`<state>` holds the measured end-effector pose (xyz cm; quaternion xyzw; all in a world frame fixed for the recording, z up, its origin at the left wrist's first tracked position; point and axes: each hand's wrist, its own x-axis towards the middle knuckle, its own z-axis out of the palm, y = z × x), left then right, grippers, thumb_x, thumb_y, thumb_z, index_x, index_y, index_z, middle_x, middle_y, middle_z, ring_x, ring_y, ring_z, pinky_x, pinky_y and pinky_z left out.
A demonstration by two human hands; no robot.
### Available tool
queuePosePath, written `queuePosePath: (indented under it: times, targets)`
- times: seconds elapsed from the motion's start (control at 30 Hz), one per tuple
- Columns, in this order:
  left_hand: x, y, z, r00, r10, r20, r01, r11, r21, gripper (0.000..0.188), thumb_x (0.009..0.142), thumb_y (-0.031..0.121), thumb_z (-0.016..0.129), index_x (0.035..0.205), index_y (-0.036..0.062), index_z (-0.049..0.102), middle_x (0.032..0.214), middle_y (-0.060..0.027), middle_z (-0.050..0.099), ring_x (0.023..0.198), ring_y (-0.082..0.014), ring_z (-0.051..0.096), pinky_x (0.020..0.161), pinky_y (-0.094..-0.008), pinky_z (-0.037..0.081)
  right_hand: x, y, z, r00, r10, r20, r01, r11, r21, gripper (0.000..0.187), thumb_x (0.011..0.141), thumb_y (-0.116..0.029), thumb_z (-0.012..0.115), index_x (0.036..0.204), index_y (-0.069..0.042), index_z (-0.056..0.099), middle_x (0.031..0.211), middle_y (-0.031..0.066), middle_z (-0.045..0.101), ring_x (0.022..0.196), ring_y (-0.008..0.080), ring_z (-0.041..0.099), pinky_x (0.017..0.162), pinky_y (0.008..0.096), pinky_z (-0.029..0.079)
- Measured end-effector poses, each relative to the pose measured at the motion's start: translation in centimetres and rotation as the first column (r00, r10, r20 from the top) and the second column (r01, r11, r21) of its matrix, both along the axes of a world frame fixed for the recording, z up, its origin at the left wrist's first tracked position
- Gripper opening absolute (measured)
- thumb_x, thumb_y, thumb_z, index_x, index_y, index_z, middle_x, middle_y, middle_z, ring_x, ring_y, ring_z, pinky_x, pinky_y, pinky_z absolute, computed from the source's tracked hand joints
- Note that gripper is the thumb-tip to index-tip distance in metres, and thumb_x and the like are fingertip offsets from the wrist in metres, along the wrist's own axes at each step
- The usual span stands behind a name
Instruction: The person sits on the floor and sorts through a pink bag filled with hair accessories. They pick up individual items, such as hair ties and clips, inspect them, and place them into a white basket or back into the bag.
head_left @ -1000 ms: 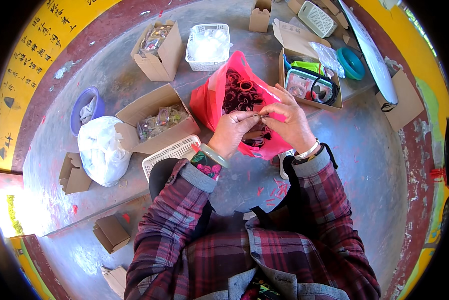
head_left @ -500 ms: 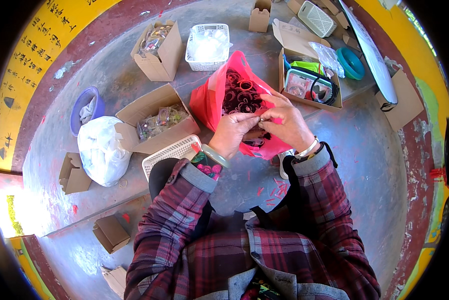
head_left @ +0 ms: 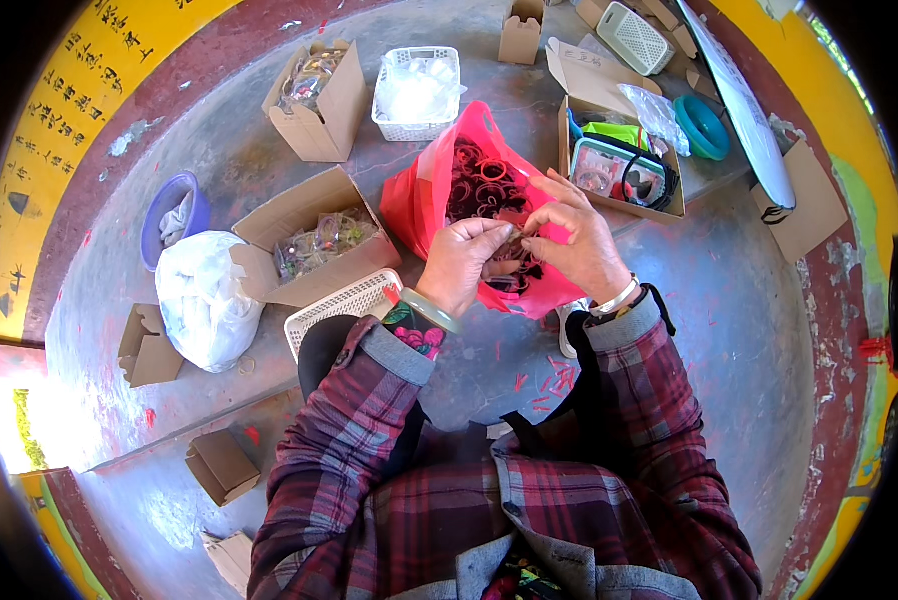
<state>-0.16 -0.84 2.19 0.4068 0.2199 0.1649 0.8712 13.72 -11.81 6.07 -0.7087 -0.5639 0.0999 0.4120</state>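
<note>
Left hand (head_left: 461, 265): curled, with thumb and forefinger drawn into a near pinch. Right hand (head_left: 581, 250): thumb and forefinger bent close together toward nine o'clock, other fingers raised and loosely spread. Nearly touching each other at the tips, above the open mouth of a red bag (head_left: 414, 205). Cannot tell whether fully closed or holding anything; too small there to make out.

Heaped inside the bag, mostly at eleven o'clock from the fingertips: dark and reddish rings (head_left: 484, 185). Around each wrist, a pale bangle (head_left: 617, 300). Reaching up from seven and five o'clock, two plaid sleeves (head_left: 354, 400).

On the floor (head_left: 749, 330), at nine o'clock: an open cardboard box (head_left: 284, 213) of clear packets (head_left: 334, 232), then a stuffed white plastic bag (head_left: 209, 300) and a purple basin (head_left: 152, 225). Between eight and nine: a white basket (head_left: 344, 302), partly behind the left forearm. At ten: a taller box (head_left: 334, 110), full. At eleven: another basket (head_left: 414, 132), heaped with clear plastic (head_left: 419, 85). Between one and two: an open carton (head_left: 589, 70) with a see-through case (head_left: 614, 172) inside. At two: a teal basin (head_left: 704, 130). Between five and six: scattered red scraps (head_left: 559, 380).
</note>
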Motion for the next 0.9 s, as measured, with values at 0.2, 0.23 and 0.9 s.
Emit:
queuePosePath:
  times: [0.2, 0.23, 0.9]
  targets:
    - [-0.01, -0.33, 0.46, 0.999, 0.013, 0.029, -0.012, 0.999, -0.038, 0.018, 0.089, 0.011, 0.054, 0.099, -0.0036, 0.058, 0.092, -0.0135, 0.064, 0.081, -0.0193, 0.064, 0.069, -0.0291, 0.056, -0.02, 0.08, -0.19, 1.000, -0.002, 0.021, 0.002, 1.000, 0.023, 0.013, 0.064, -0.006, 0.070, 0.077, -0.008, 0.066, 0.126, 0.0171, 0.050, 0.126, 0.0332, 0.037, 0.100, 0.0400, 0.034]
    - [0.01, -0.35, 0.42, 0.999, 0.012, 0.035, -0.010, 0.999, -0.047, 0.018, 0.089, 0.010, 0.054, 0.099, -0.0037, 0.058, 0.092, -0.0137, 0.064, 0.081, -0.0195, 0.064, 0.069, -0.0295, 0.056, 0.05, 0.06, -0.25, 1.000, -0.001, 0.023, 0.000, 1.000, 0.023, 0.013, 0.064, -0.006, 0.070, 0.077, -0.008, 0.066, 0.126, 0.0171, 0.050, 0.126, 0.0332, 0.037, 0.100, 0.0399, 0.034]
    - [0.17, -0.93, -0.11, 1.000, -0.003, 0.004, 0.003, 0.999, 0.032, 0.015, 0.088, 0.008, 0.055, 0.097, -0.0032, 0.059, 0.090, -0.0108, 0.063, 0.080, -0.0172, 0.063, 0.068, -0.0297, 0.056, 0.68, -0.25, -0.48, 0.994, 0.107, -0.031, -0.109, 0.992, -0.058, 0.012, 0.064, -0.009, 0.071, 0.070, -0.001, 0.063, 0.109, 0.0208, 0.059, 0.111, 0.0309, 0.051, 0.091, 0.0363, 0.040]
